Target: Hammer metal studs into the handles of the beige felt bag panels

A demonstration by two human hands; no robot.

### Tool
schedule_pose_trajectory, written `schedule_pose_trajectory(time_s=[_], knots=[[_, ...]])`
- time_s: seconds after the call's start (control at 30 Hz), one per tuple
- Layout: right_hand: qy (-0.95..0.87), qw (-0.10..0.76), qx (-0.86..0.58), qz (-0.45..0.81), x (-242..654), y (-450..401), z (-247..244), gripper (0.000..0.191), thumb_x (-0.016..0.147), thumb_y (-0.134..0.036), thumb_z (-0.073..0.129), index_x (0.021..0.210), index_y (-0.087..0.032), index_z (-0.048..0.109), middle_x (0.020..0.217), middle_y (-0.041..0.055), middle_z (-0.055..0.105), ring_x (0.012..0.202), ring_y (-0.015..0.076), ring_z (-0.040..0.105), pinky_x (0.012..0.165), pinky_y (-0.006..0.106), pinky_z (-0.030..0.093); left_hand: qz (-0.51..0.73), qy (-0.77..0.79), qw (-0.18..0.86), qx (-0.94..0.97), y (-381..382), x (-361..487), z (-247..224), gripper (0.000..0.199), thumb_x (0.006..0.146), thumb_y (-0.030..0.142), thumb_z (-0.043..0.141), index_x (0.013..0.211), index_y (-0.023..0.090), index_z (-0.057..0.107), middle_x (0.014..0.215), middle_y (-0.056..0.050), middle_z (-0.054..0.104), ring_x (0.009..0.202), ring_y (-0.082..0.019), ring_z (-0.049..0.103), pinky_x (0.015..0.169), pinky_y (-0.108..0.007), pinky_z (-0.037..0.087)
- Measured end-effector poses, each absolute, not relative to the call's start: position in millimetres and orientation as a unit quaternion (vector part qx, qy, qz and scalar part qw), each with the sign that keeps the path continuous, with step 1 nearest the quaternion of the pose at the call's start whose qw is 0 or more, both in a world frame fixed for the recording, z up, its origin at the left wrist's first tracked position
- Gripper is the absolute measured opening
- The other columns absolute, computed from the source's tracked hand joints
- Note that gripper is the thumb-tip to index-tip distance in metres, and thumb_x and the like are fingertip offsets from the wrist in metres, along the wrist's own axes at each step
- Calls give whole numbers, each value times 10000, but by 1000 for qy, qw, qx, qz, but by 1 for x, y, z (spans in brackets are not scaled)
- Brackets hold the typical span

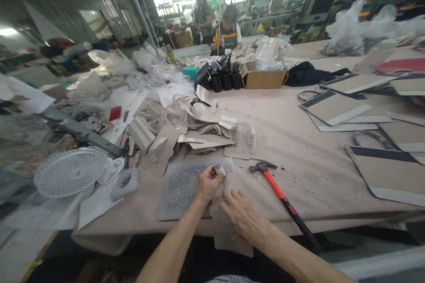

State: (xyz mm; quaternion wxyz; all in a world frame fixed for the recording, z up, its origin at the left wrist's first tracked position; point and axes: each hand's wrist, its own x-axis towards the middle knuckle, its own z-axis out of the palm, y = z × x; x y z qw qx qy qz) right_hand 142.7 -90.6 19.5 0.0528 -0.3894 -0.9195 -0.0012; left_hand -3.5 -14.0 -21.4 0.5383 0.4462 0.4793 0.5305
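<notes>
Currently, left hand [208,184]: thumb and fingers pinched on a pale rounded bit [220,169], above the right edge of the speckled board; whether that bit belongs to the beige piece, I cannot tell.
Right hand [241,213]: laid over the beige piece, fingers bent; the view does not show whether it grips or only rests.
Beige piece [229,235]: under and between the hands, its lower end hanging past the near edge of the table [275,128].
Speckled board [182,192]: flat on the table, mostly left of the left hand, grey with dark marks.
Hammer [278,189]: right of the hands, head pointing away, red and black handle crossing the near edge.
Stacked beige parts [209,137]: heaped just beyond the board.
White fan [70,173]: left, near a translucent box [125,184] with dark contents.
Flat panels [388,172]: spread at the right, beige with dark and pale bands.
Far side: black bags [221,77] beside a cardboard box [265,78], a co-worker [229,35] behind them.
</notes>
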Motion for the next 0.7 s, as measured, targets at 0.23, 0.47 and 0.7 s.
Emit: schedule_pose_trajectory(time_s=[0.23, 0.47, 0.7], knots=[[-790, 41, -610, 46, 146, -79, 49, 182, 928, -243, 465, 969, -142, 611, 822, 125, 656, 751, 269, 651, 651, 355, 423, 630, 441, 428, 474, -4, -30, 54, 312, 707, 291, 807, 955, 169, 663, 912, -61, 774, 819, -174, 709, 746, -267, 545], [-743, 48, -632, 212, 130, -110, 11, 506, 979, -324, 410, 1441, -116, 418, 943, 138, 750, 810, 281, 726, 679, 365, 515, 549, 460, 509, 477, -10, -4, 5, 299, 739, 304, 757, 976, 149, 660, 875, -71, 770, 767, -169, 695, 704, -252, 524], [-722, 122, -637, 240, 133, -119, 2, 511, 985, -401, 387, 1396, -112, 479, 936, 143, 741, 842, 279, 720, 720, 367, 529, 497, 467, 519, 516, -14, 4, -36, 209, 781, 269, 686, 958, 158, 677, 900, -61, 767, 788, -175, 688, 714, -253, 513]])
